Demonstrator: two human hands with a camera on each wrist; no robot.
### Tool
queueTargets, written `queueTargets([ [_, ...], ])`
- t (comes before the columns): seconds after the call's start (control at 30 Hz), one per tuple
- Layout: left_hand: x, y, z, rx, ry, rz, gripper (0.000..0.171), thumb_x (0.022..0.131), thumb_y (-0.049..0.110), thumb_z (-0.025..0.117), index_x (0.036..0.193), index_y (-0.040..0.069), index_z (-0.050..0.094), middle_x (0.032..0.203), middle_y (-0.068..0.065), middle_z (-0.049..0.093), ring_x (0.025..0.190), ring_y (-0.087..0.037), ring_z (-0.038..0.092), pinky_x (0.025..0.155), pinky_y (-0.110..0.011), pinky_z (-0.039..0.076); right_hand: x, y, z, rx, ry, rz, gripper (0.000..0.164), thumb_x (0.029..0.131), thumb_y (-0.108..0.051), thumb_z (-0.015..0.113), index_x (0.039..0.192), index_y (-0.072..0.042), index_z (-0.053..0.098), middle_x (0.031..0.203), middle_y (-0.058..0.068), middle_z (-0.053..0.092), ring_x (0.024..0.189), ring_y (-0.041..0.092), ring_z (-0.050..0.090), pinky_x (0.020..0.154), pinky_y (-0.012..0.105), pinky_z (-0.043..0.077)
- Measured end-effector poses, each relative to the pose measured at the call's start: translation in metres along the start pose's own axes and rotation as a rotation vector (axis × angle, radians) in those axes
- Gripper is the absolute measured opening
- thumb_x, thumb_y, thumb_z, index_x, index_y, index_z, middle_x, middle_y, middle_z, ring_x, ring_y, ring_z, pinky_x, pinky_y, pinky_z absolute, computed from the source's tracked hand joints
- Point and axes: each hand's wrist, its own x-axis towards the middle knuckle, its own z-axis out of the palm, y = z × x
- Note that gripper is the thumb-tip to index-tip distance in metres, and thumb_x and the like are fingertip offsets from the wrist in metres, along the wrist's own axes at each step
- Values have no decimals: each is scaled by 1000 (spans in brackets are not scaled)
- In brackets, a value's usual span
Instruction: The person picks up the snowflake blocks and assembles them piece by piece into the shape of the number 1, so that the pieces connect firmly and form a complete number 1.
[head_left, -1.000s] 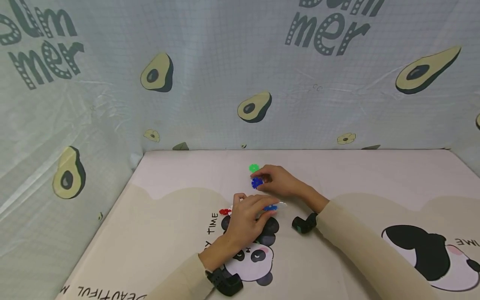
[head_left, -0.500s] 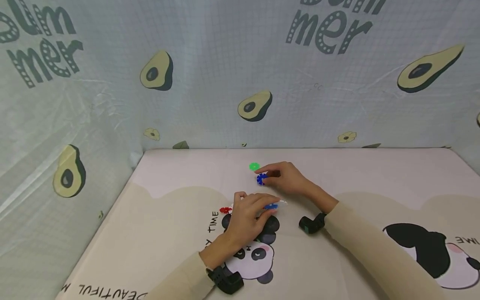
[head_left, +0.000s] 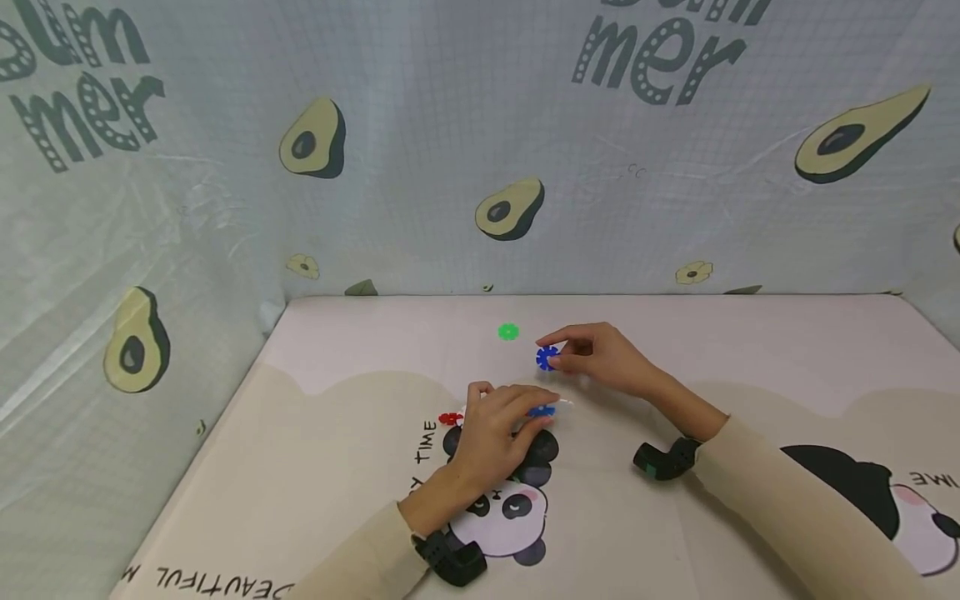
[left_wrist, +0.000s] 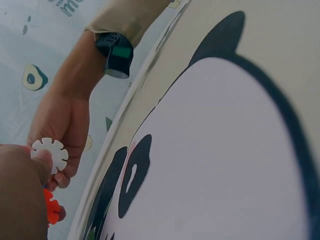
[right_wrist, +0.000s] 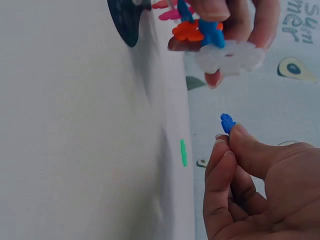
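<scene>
Fingers [right_wrist: 220,172] on our right hand [head_left: 606,360] are clamped on the blue disc [head_left: 546,358]: thumb against fingertip, no gap beyond the piece itself. Notched rim sticks out past the grip, so an edge is free to use. Disc looks clear of the table [head_left: 360,483], up and to the right of the left hand [head_left: 495,433] in head view.

Left fingers are curled round the cluster [right_wrist: 212,36], not spread. We can see the white disc [right_wrist: 230,59], the orange disc [right_wrist: 187,31] and some blue and pink parts in it; left wrist view has our thumb on the white disc's face. Can't count the joints, our hand hides most of them. Can't tell if the cluster touches the table.

Step in hand, our read: slotting discs together, with the blue disc picked and not yet on. It's near the cluster, not touching.

Next move should be: bring the blue disc across, turn it so a notch meets a free notch on the cluster, push while the left holds firm. Main risk, we think: misaligned slots, or the push popping a joint.

Green disc [head_left: 508,332] lies on the table, apart from both hands.
</scene>
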Motion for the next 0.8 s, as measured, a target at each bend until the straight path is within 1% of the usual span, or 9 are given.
queueTargets([
  [0.17, 1, 0, 1, 0, -3, 1, 27, 83, 15, 75, 110, 16, 70, 106, 5, 68, 103, -4, 60, 79, -39, 29, -17, -4, -6, 42, 25, 33, 32, 90, -20, 69, 121, -11, 67, 79, 7, 65, 70, 29, 58, 58, 28, 45],
  [0.33, 1, 0, 1, 0, -8, -4, 28, 83, 15, 75, 110, 16, 70, 106, 5, 68, 103, -5, 60, 78, -39, 29, -33, -6, -12, 80, 61, 64, 34, 91, -22, 68, 123, -11, 65, 76, 7, 62, 70, 34, 57, 57, 32, 46],
  [0.43, 1, 0, 1, 2, -6, -10, 28, 83, 15, 76, 110, 16, 70, 106, 5, 68, 102, -5, 60, 79, -39, 29, -43, -6, -13, 121, 63, 85, 36, 91, -25, 68, 124, -11, 64, 77, 8, 62, 72, 35, 58, 59, 34, 47],
  [0.57, 1, 0, 2, 6, 0, -10, 29, 82, 16, 76, 111, 17, 70, 106, 5, 68, 101, -5, 61, 79, -39, 30, -57, -6, -13, 138, 65, 113, 37, 90, -26, 68, 124, -12, 64, 78, 8, 62, 72, 33, 58, 58, 31, 46],
  [0.67, 1, -1, 2, 8, 0, -8, 29, 83, 16, 76, 111, 17, 70, 106, 5, 68, 101, -5, 61, 79, -39, 30, -67, -7, -12, 147, 70, 122, 37, 90, -26, 68, 124, -11, 64, 77, 8, 62, 71, 32, 57, 59, 31, 46],
  [0.8, 1, -2, 1, 7, 0, -6, 28, 83, 16, 75, 111, 16, 70, 105, 5, 69, 103, -6, 61, 80, -40, 30, -75, -10, -9, 196, 71, 137, 38, 90, -25, 68, 124, -8, 63, 76, 10, 62, 74, 32, 59, 62, 32, 48],
])
